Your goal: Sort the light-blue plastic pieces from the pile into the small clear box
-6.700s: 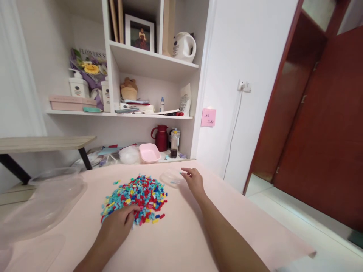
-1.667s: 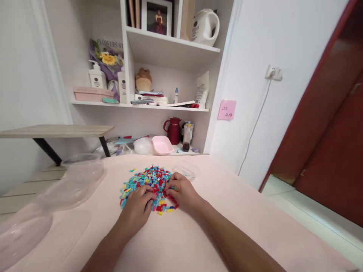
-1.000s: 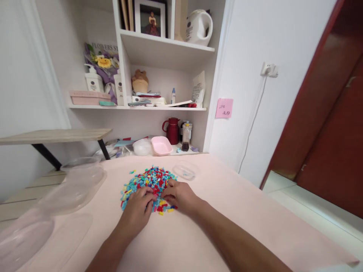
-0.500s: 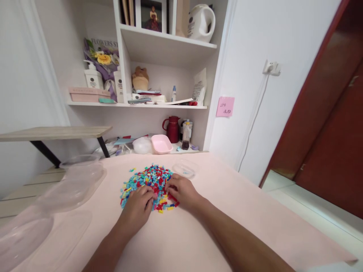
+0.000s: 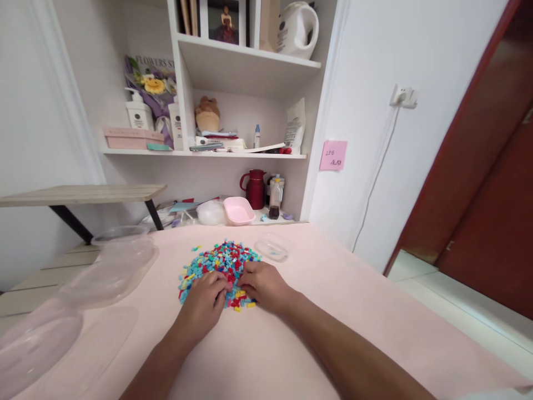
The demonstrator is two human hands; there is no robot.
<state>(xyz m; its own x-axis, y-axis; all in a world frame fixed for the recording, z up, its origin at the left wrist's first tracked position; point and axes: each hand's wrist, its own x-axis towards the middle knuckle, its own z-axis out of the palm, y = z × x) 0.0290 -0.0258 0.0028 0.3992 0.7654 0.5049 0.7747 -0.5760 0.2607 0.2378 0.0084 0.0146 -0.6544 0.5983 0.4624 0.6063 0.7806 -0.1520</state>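
Observation:
A pile of small coloured plastic pieces point(image 5: 219, 261), mostly light blue, red and yellow, lies on the pink table point(image 5: 266, 355). My left hand point(image 5: 206, 303) rests on the pile's near edge with its fingers curled down into the pieces. My right hand point(image 5: 263, 284) sits close beside it on the near right edge, fingers bent and pinching among the pieces. What either hand holds is hidden under the fingers. A small clear dish point(image 5: 272, 247) with a few blue pieces stands just beyond the right hand.
Clear plastic containers and lids point(image 5: 112, 269) lie on the table's left side. Behind the table stand a white shelf unit point(image 5: 233, 83), a pink tub point(image 5: 239, 210), a red jug point(image 5: 254, 189) and a small bottle point(image 5: 273, 200). A red door point(image 5: 491, 194) is at right.
Since 6.7 s ago my right hand came back from the clear dish to the pile. Over the last second both hands shifted only slightly on the pile's near edge, closing together.

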